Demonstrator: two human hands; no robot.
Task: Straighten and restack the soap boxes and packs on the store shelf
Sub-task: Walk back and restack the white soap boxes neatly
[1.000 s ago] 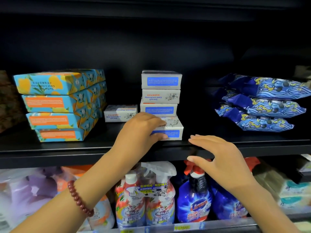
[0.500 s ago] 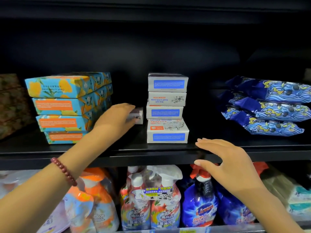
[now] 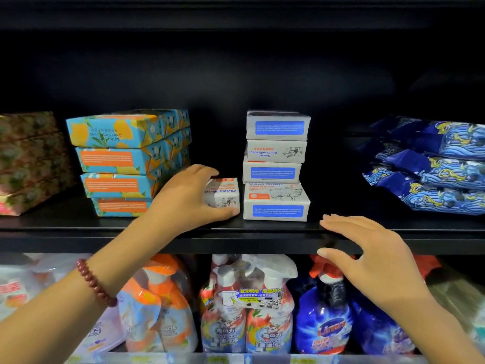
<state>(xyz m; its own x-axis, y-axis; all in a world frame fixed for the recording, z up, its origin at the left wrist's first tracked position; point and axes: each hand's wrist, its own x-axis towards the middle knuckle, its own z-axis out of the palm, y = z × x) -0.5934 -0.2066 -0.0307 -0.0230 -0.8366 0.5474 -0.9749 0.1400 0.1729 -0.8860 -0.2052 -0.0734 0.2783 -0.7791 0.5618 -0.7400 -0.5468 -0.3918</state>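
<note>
**Left hand gripping a stray soap box beside the white stack**

Hands are working apart. The left hand (image 3: 189, 198), with a bead bracelet (image 3: 95, 282) on its wrist, is gripping the single soap box (image 3: 227, 197), fingers curling over its top and thumb pressing its lower front corner. The right hand (image 3: 367, 248) is lying flat with straight fingers and holding nothing, its fingertips seemingly resting on the front edge of the shelf (image 3: 262, 240). Spray bottles (image 3: 246, 311) are standing on the level below the wrists.

The single soap box is sitting near the shelf's front edge, between the blue-and-orange boxes (image 3: 118, 164) and the white stack (image 3: 275, 164). That stack is standing four boxes high, its layers sitting slightly out of line. The blue-and-orange boxes are sitting in a staggered pile toward the shelf's left end. Toward the right end, the blue packs (image 3: 433, 169) are lying heaped three high.

Judging by this, the step in hand is gathering the stray box into the white stack. The next move is probably calling for a lift clear of the top box and a square set-down. The free hand would be steadying the column, since the uneven layers could tip under a nudge.
</note>
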